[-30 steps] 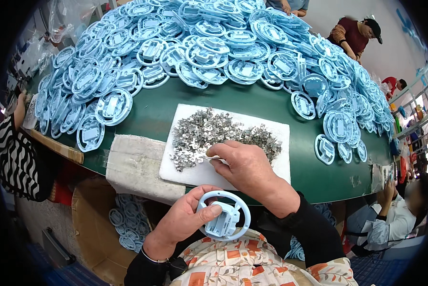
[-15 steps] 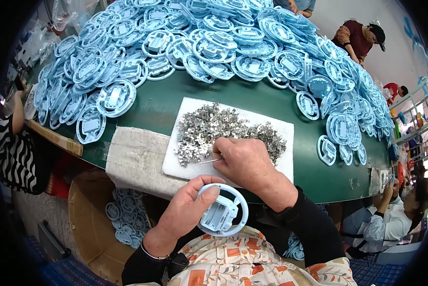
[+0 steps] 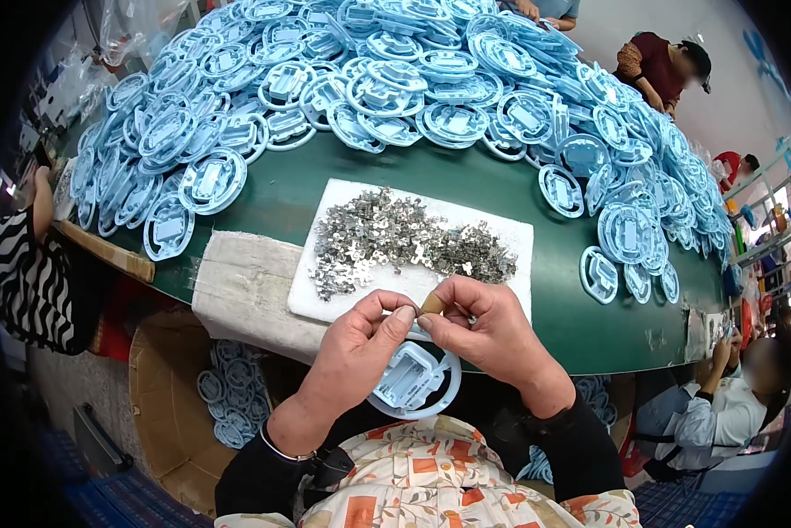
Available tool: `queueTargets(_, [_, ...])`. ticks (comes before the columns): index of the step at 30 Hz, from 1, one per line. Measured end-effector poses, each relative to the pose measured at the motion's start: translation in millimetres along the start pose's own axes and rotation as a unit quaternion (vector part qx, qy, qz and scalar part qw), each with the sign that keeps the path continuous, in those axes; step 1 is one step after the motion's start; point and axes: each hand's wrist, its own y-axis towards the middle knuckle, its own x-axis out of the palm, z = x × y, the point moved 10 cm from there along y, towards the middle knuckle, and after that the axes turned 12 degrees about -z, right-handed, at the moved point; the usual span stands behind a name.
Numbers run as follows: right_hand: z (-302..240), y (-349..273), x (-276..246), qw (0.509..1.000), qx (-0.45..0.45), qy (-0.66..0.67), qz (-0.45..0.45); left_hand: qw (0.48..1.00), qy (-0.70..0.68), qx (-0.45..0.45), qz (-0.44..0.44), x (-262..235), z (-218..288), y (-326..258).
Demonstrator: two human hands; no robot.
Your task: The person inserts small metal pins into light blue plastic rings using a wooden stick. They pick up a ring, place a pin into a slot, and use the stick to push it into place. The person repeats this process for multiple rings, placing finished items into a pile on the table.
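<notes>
Your left hand [image 3: 347, 352] seems to grip the far rim of a round, pale-blue plastic wheel [image 3: 406, 387], held near you. Your right hand [image 3: 492, 330] pinches there too — I can't tell on what. This wheel looks partway done: its boxy hollow looks bare. Farther off, small silver metal bits [image 3: 378, 233] lie on a white foam board [image 3: 523, 264] — plenty left. Whether the far heap of blue plastic wheels [image 3: 386, 84] is done, I can't tell.

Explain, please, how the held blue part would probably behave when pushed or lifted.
The blue part is probably stiff, being apparently moulded plastic. It seems light for its size, looking hollow inside. It may slide rather than roll: a similar part lies flat on the green table.
</notes>
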Motion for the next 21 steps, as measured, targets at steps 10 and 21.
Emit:
queueTargets(10, [25,-8,-9,0.983,-0.005,0.160,-0.086,0.982,-0.075,-0.132,-0.111,30,-9,4])
queueTargets(21, [23,-34,-25,0.996,0.031,0.082,-0.024,0.974,0.215,-0.061,-0.039,9,3,17])
